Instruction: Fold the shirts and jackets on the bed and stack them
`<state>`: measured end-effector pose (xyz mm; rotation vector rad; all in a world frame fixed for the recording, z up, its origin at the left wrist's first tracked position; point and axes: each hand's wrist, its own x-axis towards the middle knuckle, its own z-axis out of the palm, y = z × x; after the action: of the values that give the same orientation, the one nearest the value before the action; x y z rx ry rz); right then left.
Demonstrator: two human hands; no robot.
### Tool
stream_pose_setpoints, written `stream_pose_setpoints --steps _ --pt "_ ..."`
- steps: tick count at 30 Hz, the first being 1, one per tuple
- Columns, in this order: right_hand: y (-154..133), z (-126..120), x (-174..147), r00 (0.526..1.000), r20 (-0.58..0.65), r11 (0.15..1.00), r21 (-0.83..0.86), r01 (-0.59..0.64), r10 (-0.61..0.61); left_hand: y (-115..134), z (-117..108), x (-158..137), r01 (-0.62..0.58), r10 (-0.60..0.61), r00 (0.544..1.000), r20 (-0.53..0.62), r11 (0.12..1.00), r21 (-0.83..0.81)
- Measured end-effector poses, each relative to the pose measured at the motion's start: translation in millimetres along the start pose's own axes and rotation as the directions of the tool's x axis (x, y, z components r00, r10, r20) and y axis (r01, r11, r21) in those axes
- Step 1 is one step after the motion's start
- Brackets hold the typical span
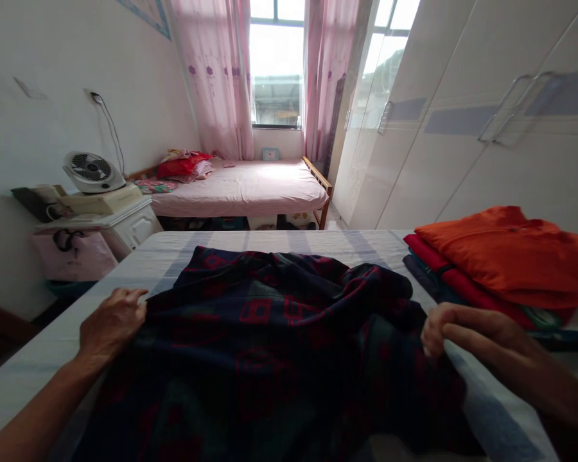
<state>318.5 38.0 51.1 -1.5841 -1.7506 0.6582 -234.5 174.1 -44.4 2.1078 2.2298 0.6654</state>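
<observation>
A dark navy garment [270, 333] with red and green patterns lies spread and rumpled over the near bed. Its exact kind I cannot make out. At its left edge, my left hand [113, 324] pinches the cloth between thumb and fingers. On the opposite side, my right hand [467, 330] is closed on the right edge, with folds bunched beside it. The lower part of the garment runs out of view toward me.
Folded clothes [510, 256], orange on top, are stacked on the right of the striped bed sheet [366, 240]. A cabinet [135, 221] with a fan [94, 170] stands left. Beyond is a second bed [250, 186]; a white wardrobe [462, 160] lines the right.
</observation>
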Motion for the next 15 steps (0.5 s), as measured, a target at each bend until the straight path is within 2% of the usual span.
stream_pose_setpoints --steps 1,4,6,8,11,13,15 --pt "-0.1 -0.7 4.8 1.000 0.030 1.000 -0.020 -0.003 0.004 7.7 0.0 5.6 -0.034 0.033 0.999 0.004 0.999 0.035" --pt "12.1 7.2 39.3 0.991 -0.134 0.970 -0.240 -0.031 -0.002 40.8 5.0 27.4 -0.129 0.123 0.991 0.050 0.982 0.141" --pt "27.8 15.1 72.1 0.986 -0.164 0.913 -0.406 -0.030 -0.040 66.4 12.6 43.6 -0.177 0.161 0.981 0.104 0.969 0.170" --pt "42.8 20.7 104.9 0.994 -0.099 0.858 -0.513 -0.019 -0.037 89.4 21.7 59.6 -0.206 0.174 0.969 0.174 0.961 0.187" --pt "54.6 25.2 144.6 0.999 -0.014 0.777 -0.629 -0.043 0.045 113.2 34.2 80.5 -0.227 0.167 0.945 0.282 0.954 0.195" --pt "55.4 30.0 161.7 0.993 0.042 0.744 -0.666 -0.052 0.107 122.7 40.9 90.2 -0.244 0.170 0.924 0.342 0.952 0.185" --pt "53.2 38.3 170.7 0.977 0.175 0.744 -0.667 0.027 0.121 129.2 45.6 95.0 -0.257 0.180 0.910 0.373 0.952 0.168"
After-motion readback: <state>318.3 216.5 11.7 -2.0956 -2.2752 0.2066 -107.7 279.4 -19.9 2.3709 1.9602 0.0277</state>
